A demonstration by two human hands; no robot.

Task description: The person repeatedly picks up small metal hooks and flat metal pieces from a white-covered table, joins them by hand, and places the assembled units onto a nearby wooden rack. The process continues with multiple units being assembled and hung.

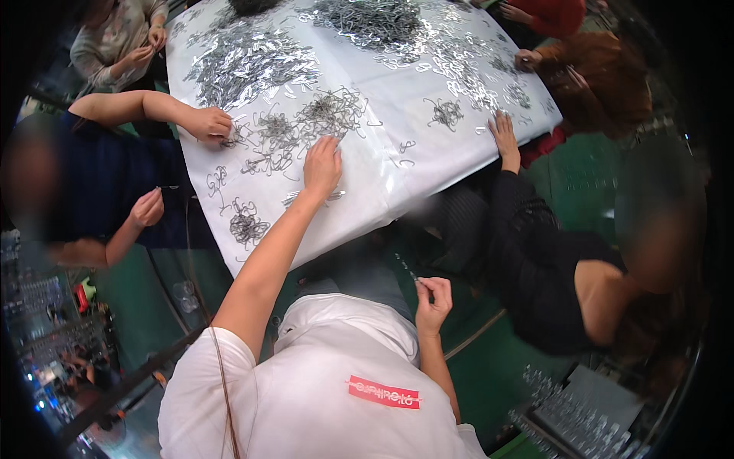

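My left hand (323,167) reaches over the white-covered table (359,180), its fingers bent down close together at the near edge of a loose pile of bent wire hooks (332,111). What lies under its fingertips is hidden. Off the table's front edge, at lower right, my right hand (433,303) pinches a thin, shiny metal piece (405,266) between thumb and fingers; it points up and to the left. A few flat metal pieces (335,196) lie beside my left wrist. Nearer the left edge is a small heap of wire hooks (248,223).
Large heaps of flat metal pieces (252,69) and dark metal pieces (367,23) cover the far table. A co-worker's hand (208,124) touches hooks at left; another co-worker's hand (505,138) rests on the right edge. More people stand farther back. A grey box (596,402) sits at lower right.
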